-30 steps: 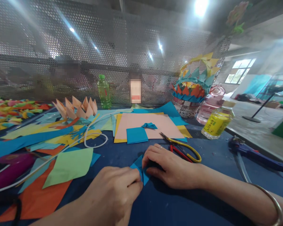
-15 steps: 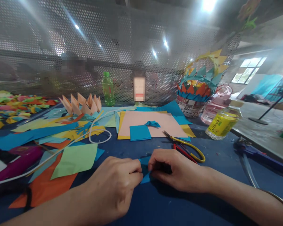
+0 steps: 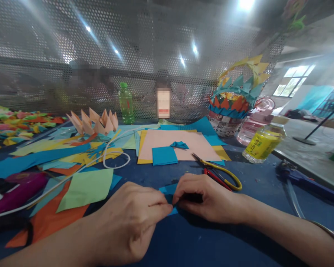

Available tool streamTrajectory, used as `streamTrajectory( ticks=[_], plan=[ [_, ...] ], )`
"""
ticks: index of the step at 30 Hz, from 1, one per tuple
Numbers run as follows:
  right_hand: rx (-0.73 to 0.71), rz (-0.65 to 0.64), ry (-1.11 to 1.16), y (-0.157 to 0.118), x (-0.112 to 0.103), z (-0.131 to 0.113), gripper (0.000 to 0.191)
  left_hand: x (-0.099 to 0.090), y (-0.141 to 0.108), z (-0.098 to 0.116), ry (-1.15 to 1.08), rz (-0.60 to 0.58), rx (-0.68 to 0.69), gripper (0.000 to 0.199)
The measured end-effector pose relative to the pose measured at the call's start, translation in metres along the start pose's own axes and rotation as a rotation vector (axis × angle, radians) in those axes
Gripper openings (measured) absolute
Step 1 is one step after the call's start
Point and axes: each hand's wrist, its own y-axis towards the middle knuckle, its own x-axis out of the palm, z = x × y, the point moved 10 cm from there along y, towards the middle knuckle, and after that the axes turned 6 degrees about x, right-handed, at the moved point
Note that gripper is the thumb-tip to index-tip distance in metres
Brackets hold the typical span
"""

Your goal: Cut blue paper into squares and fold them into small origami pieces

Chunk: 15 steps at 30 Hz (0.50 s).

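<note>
A small piece of blue paper [image 3: 168, 189] lies on the dark blue table, mostly hidden under my fingers. My left hand [image 3: 140, 213] is closed, its fingertips pressed on the paper's near side. Facing it, my right hand [image 3: 200, 196] pinches the same paper with thumb and curled fingers. The fingertips of both hands meet over it. Just beyond sit a stack of blue paper squares [image 3: 164, 155] and a folded blue paper piece [image 3: 179, 145], both on a pink sheet [image 3: 202, 142]. Scissors with yellow and red handles [image 3: 219, 174] rest beyond my right hand.
Left are paper scraps, a green sheet [image 3: 86, 189], a purple tool [image 3: 22, 189], a white cord [image 3: 129, 159] and pink folded points [image 3: 93, 122]. Right are a paper-decorated basket [image 3: 225, 116], a yellow-labelled bottle [image 3: 263, 144] and a blue-handled tool [image 3: 308, 183]. A green bottle [image 3: 126, 105] stands behind.
My left fingertips have slid slightly right along the blue paper, closer to my right fingers. More of the paper's far left corner shows. The view has shifted a little.
</note>
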Motion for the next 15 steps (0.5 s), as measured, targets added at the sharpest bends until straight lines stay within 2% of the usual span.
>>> streamTrajectory(
  ticks=[9, 15],
  plan=[
    [0.014, -0.004, -0.004, 0.0001, 0.0001, -0.0001, 0.020, -0.0019, -0.0003, 0.0044, 0.041, -0.009, 0.022, 0.034],
    [0.005, 0.010, 0.005, -0.0003, -0.0004, -0.0014, 0.019, 0.0025, 0.0006, 0.0070, 0.023, -0.070, 0.012, 0.025]
  ],
)
